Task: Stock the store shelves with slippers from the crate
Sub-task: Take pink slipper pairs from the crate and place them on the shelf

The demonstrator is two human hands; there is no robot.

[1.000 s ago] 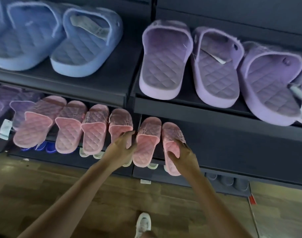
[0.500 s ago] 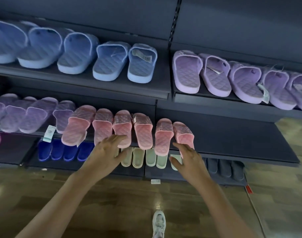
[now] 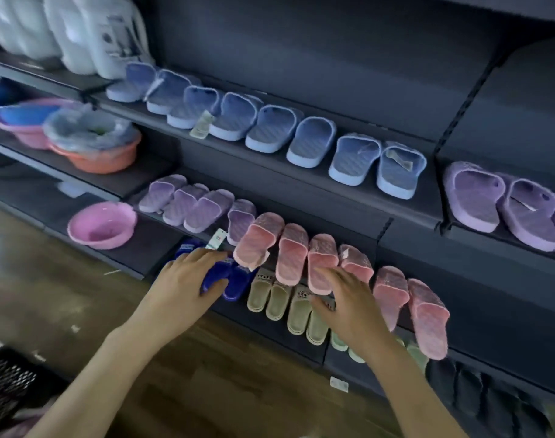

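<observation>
Along the front edge of the dark grey metal middle shelf (image 3: 478, 298), the six pink quilted rubber slippers (image 3: 292, 254) stand in the same row as half a second ago, heels overhanging the edge. The view has swung to the left. A black mesh plastic crate (image 3: 7, 384) now shows at the lower left on the wooden floor, and a pink round plastic basin (image 3: 102, 224) sits on a shelf of the neighbouring bay.

The left hand (image 3: 187, 279) has come off the pink row. It now hangs lower, in front of the dark blue slippers (image 3: 235, 279) on the shelf below, with its fingers loosely spread and holding nothing. The right hand (image 3: 349, 305) has moved from the last pink slipper at the right end to the third and fourth. Its fingers are straight and apart over their heels, and blur hides whether they touch.
</observation>
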